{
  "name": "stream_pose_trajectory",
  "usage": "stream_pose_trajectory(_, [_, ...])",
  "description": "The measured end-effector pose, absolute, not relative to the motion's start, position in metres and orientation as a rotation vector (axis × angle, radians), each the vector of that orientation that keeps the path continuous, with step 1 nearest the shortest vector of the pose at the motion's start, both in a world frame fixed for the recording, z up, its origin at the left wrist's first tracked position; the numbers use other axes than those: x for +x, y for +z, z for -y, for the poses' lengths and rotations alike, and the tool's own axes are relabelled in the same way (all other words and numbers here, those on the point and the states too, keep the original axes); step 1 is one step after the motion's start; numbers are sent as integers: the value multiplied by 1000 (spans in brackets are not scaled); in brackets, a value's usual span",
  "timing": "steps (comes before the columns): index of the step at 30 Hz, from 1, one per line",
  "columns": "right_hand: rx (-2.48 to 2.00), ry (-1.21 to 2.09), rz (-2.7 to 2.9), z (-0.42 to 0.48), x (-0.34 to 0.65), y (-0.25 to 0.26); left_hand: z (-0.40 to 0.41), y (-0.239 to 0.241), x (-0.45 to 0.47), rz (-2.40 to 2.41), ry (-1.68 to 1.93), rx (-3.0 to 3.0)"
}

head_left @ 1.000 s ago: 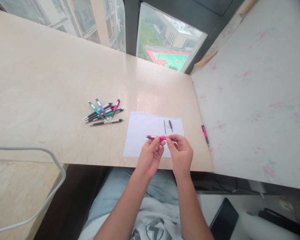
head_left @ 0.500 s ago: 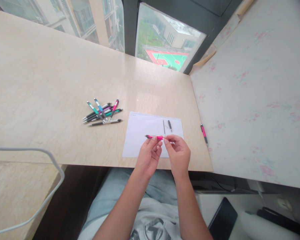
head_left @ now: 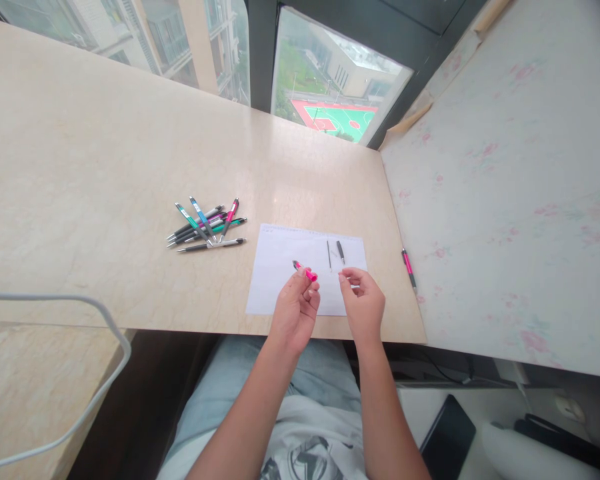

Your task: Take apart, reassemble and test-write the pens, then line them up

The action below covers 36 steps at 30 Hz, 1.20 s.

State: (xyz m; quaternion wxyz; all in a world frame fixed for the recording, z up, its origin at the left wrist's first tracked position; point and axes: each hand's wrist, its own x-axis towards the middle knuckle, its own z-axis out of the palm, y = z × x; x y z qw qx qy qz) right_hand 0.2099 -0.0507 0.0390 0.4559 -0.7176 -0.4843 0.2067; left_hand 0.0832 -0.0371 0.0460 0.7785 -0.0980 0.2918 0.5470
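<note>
My left hand (head_left: 296,308) pinches a pink pen barrel (head_left: 308,273) with a dark clicker end, tilted so its pink end points down and right. My right hand (head_left: 364,300) is a little to the right, apart from the barrel. Its thumb and forefinger are pressed together, and whatever may be between them is too small to make out. Beyond the hands, on a white sheet of paper (head_left: 273,280), lie a thin ink refill (head_left: 329,255) and a black pen grip (head_left: 341,252). A faint thin piece, perhaps a spring, shows between them.
Several assorted pens (head_left: 205,227) are piled on the pale stone counter (head_left: 105,180) to the left. Another pink pen (head_left: 409,268) lies at the counter's right edge by the papered wall (head_left: 510,220). A white cable (head_left: 80,300) loops at lower left.
My right hand has drawn away to the right from the pen barrel. In my left hand the barrel has swung from nearly level to slanting, its pink end lower.
</note>
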Motion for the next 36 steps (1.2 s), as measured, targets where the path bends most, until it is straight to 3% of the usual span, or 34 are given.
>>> stream_pose_trajectory(9, [-2111,238,1731,12,219,23,36,40,83,-665,1172,-200])
stream_pose_trajectory(17, [-2357,266,1861,-9,203,34,31,33,78,-675,1219,-206])
stream_pose_trajectory(23, [-2130,433,1783,-3,208,38,32,33,76,-708,1232,-173])
stream_pose_trajectory(30, [-1720,854,1513,46,233,51,32,31,69,-821,1344,-131])
stream_pose_trajectory(36, [-1701,889,1560,68,239,68,32,32,67,-848,1394,-100])
